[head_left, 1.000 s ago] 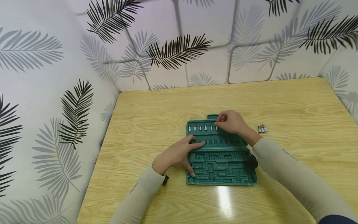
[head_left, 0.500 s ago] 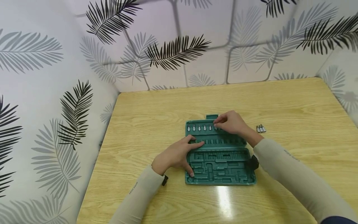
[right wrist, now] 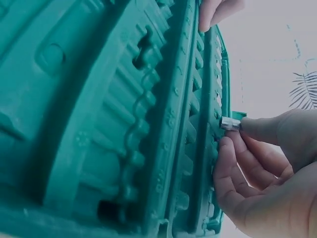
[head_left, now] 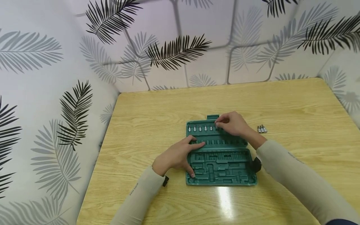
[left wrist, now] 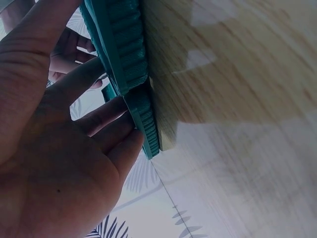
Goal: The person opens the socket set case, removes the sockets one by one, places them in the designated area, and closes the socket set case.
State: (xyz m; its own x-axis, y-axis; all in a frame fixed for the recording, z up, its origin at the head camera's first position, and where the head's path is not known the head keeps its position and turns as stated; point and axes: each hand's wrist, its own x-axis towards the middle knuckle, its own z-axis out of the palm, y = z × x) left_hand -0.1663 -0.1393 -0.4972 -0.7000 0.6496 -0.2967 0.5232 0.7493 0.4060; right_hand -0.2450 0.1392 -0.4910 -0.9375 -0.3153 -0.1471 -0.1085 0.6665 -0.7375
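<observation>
A green moulded tool case [head_left: 222, 172] lies unfolded on the table. My left hand [head_left: 177, 154] rests on its left side with spread fingers, the thumb by the lower half and the fingers on the upper half. In the left wrist view, fingertips [left wrist: 130, 141] touch the case's side wall. Over the upper row of slots, my right hand [head_left: 233, 123] pinches a small silver bit socket [right wrist: 230, 123] between thumb and fingers. Several bit sockets [head_left: 200, 128] stand in that row to its left. The slots under the right hand are hidden.
A few loose bit sockets [head_left: 262, 128] lie together on the wooden table [head_left: 152, 115], right of the case. The case's latch tab [head_left: 212, 117] sticks out at the back. A leaf-patterned wall covering [head_left: 208, 62] rises behind the table.
The right hand stays at the same slot with the bit socket, with only a slight shift of the fingers. The left hand keeps its place; the head view moves slightly.
</observation>
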